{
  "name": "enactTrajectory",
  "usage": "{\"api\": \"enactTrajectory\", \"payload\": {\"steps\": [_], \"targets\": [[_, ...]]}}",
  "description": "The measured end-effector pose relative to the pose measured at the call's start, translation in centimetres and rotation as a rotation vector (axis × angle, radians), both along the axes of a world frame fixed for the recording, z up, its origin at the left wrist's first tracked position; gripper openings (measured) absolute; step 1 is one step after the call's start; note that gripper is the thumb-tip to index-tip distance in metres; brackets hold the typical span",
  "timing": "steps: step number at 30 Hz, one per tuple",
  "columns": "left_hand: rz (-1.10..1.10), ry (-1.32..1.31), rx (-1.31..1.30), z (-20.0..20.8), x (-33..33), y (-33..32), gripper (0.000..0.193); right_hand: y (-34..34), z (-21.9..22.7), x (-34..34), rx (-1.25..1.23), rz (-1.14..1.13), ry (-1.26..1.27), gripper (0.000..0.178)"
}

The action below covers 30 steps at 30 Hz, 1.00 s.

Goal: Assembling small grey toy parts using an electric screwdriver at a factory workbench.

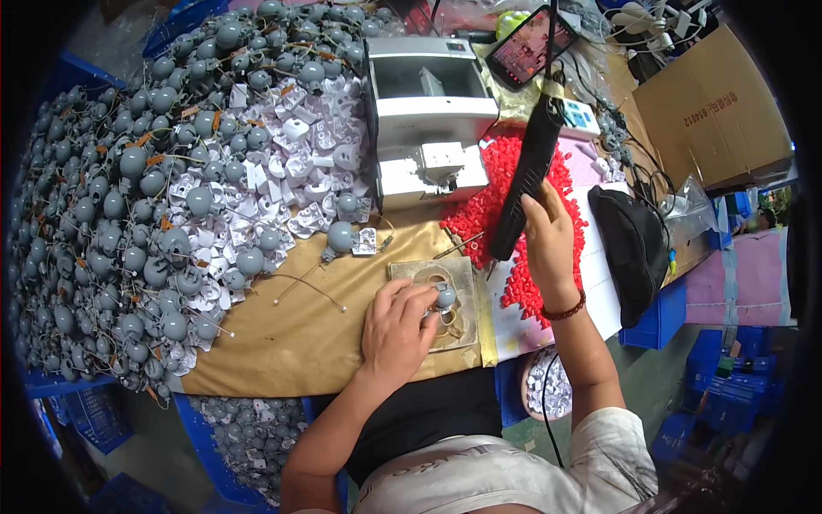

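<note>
My left hand (398, 328) is closed at the fingertips on a small grey round part (446, 296), which sits in a recess of a flat beige fixture block (455, 339). The fingers hide some of that part. My right hand (548, 240) is wrapped round a black electric screwdriver (528, 171), which hangs tilted from a cord above a pile of small red plastic pieces (524, 287). Its tip points down, right of the fixture and apart from it. Left of the fixture lies a grey ball with a white base (341, 237), wires trailing from it.
A big heap of grey ball units with wires (111, 206) and white plastic parts (295, 146) covers the left. A silver-grey machine (432, 107) stands behind the fixture. Rightward are a phone (531, 47), a black pouch (628, 257) and a cardboard box (715, 107).
</note>
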<state>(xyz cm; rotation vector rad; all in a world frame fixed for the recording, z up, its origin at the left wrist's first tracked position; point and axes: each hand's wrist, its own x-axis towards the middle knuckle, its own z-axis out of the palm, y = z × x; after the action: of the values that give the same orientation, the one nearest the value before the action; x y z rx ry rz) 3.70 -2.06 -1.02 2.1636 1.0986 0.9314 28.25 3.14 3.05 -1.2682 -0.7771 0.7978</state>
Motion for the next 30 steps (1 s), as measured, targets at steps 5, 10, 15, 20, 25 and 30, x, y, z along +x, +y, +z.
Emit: {"api": "enactTrajectory", "payload": {"steps": [5, 10, 15, 20, 25, 30], "targets": [[0.026, -0.022, 0.040, -0.4, 0.1, -0.4, 0.044, -4.8, -0.7, -2.8, 0.108, 0.353, -0.812, 0.037], [0.029, -0.017, 0.058, -0.1, 0.3, -0.6, 0.044, -5.2, -1.7, -4.6, 0.078, 0.592, -0.774, 0.019], [-0.001, -0.183, 0.069, 0.0, 0.2, -0.3, 0.045, -3.3, 0.5, -7.3, 0.082, 0.432, -0.118, 0.008], [-0.055, -0.156, -0.255, 4.1, -7.6, -4.2, 0.037, -3.1, 1.1, -7.3, -0.032, 0.901, 0.058, 0.010], [-0.080, 0.411, -0.675, 6.8, -19.0, -7.7, 0.035, -3.8, -0.3, -3.8, -0.224, 0.864, -0.036, 0.012], [-0.051, 0.736, -0.521, 4.7, -25.2, -9.6, 0.035, -4.3, -1.3, -0.9, -0.242, 0.745, -0.151, 0.010]]}}
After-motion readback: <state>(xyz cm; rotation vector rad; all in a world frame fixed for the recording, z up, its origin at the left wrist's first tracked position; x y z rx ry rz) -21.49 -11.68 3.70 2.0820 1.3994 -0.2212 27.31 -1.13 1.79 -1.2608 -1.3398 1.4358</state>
